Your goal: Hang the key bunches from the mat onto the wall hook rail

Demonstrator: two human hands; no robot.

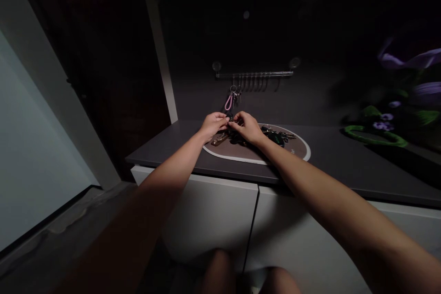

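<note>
My left hand (214,125) and my right hand (247,126) meet above an oval brown mat (237,152) with a white border. Fingertips of both hands pinch together around a small dark thing (230,118), too dim and covered to name. Below and beside them lie several bunches of keys with fobs; one brown tag (217,140) is under my left hand, and more keys (288,136) are to the right of my right wrist. Just behind my hands, keys with a pink strap (228,102) hang from the hook rail (255,74).
The clear rail with several hooks is fixed to the dark wall by round mounts. Purple flowers (384,124) and a green ring-shaped thing (375,137) stand at the right on the grey countertop (327,161). White cabinet doors (213,211) are below; a dark doorway is left.
</note>
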